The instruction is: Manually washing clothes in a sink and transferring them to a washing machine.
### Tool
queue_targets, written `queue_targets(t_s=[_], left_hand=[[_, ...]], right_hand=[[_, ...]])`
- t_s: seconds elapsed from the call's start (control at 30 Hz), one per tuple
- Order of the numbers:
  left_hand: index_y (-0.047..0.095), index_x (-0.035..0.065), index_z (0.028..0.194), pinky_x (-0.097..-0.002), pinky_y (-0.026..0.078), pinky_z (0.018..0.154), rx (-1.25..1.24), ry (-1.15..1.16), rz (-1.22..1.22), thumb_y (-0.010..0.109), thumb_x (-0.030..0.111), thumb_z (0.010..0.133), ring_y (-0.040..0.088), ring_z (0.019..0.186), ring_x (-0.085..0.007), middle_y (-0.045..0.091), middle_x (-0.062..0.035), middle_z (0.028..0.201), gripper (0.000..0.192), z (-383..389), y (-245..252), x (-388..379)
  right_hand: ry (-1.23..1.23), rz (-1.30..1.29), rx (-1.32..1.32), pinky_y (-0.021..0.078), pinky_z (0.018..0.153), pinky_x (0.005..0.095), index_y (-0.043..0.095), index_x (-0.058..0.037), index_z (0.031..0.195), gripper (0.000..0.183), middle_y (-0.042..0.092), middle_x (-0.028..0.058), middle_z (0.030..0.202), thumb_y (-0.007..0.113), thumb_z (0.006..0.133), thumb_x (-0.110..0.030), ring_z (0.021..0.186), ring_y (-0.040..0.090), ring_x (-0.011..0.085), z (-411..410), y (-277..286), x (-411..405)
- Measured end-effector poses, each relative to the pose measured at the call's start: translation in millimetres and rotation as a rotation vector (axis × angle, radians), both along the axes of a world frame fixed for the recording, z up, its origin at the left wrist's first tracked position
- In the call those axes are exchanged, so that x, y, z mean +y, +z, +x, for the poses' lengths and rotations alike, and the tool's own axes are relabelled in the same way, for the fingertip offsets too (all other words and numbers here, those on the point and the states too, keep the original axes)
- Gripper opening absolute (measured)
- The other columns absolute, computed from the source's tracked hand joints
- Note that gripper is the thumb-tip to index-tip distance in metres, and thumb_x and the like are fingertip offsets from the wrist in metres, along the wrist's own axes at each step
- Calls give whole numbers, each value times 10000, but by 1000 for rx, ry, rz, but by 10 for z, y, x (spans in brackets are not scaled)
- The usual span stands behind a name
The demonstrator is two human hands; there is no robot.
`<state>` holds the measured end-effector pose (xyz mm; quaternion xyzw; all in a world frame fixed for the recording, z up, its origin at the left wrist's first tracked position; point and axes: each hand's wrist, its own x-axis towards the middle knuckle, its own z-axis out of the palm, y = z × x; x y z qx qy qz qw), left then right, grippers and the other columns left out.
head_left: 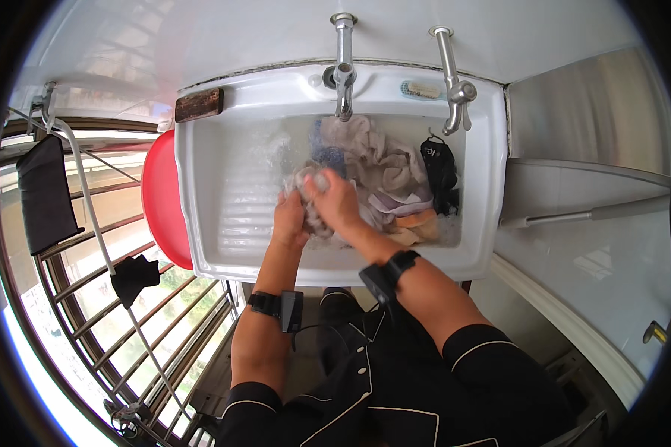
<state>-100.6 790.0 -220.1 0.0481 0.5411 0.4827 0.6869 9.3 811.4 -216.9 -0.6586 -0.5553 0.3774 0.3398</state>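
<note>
Over the middle of a white laundry sink [489, 184] with a ribbed washboard side, my two hands grip a wet greyish cloth [317, 222]. My left hand [291, 219] holds it from the left, my right hand [337, 198] from the right; motion blurs the fingertips. Right behind them, a blue cloth [330, 156] lies in cloudy water. Crumpled beige cloth [363, 137] fills much of the sink's right half. A pale purple cloth [405, 205] and an orange cloth [419, 223] lie nearer me. By the right wall is a black fabric item [440, 176] bearing writing.
A chrome tap [344, 72] points down over the sink's back; another tap [454, 92] stands to its right. A dark brown block [199, 105] and a scrub brush [422, 90] rest on the back ledge. Left are a red basin [162, 207] and window bars [128, 329].
</note>
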Motion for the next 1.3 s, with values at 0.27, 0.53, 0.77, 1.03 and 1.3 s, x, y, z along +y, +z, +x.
queue_targets(t_s=[0.27, 0.53, 0.77, 1.03, 1.3], left_hand=[[225, 193, 1498, -512, 296, 1032, 211, -81, -200, 568, 237, 933, 396, 1271, -231, 371, -56, 1442, 662, -113, -127, -235], [68, 222, 1523, -681, 301, 1011, -94, 28, -395, 590, 324, 922, 245, 1352, -483, 18, -150, 1586, 802, -37, -291, -201], [543, 26, 1229, -393, 492, 939, -525, -70, -138, 514, 445, 960, 607, 1067, -286, 625, -140, 1151, 499, -143, -397, 220], [572, 41, 1088, -409, 522, 839, -323, -88, 221, 484, 349, 979, 619, 929, -275, 638, -120, 1000, 338, -320, -678, 39], [484, 4, 1274, -354, 502, 914, -31, -1, 17, 567, 62, 885, 586, 1085, -237, 572, -145, 1194, 403, -150, -86, 44]], right_hand=[[409, -35, -365, 499, 796, 461, 523, -86, 1234, 365, 575, 231, 1145, 572, 893, -207, 1043, 587, 396, 456, -685, -177], [446, -350, -538, 512, 798, 431, 552, -64, 1244, 456, 653, 201, 958, 605, 797, -138, 921, 642, 344, 359, -688, 69], [65, -638, 965, 468, 763, 248, 574, 47, 1209, 437, 638, 58, 993, 592, 801, -108, 871, 580, 95, 224, 569, -176], [154, -292, 629, 476, 627, 277, 670, 5, 900, 213, 661, 60, 737, 676, 843, -200, 683, 602, 110, -192, 671, -152], [27, -49, 103, 482, 644, 428, 644, 7, 822, 309, 624, 220, 710, 646, 887, -295, 717, 620, 410, -80, -171, 237]])
